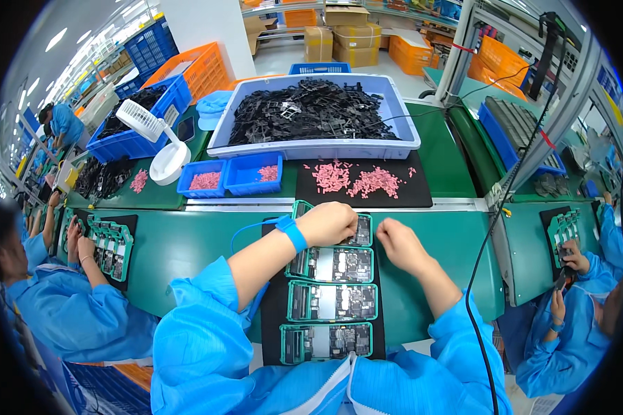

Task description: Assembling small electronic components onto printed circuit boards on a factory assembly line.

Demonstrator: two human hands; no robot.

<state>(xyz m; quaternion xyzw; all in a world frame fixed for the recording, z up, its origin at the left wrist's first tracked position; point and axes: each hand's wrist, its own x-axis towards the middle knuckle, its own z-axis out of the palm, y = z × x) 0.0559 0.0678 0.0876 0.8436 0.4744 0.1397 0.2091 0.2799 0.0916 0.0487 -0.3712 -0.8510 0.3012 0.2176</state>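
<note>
Blue jacket (pixel 294 391) is closest to the camera, but the main thing is the farthest green frame (pixel 362 235), top of a column of four on a black mat (pixel 273 328). Long axis runs left to right. Left hand (pixel 331 224) is the nearer one, right over it, fingers bunched and bent down; can't tell if they've got hold of anything. Right hand (pixel 400 246) is just off the frame's right end, so the frame's to its left; fingers curled in, can't see whether something tiny's pinched there. Other three frames (pixel 333 265) sit closer to the wearer. Beyond: scattered pink bits (pixel 375 183), then a big tub (pixel 318 149) of black parts (pixel 304 114).
</note>
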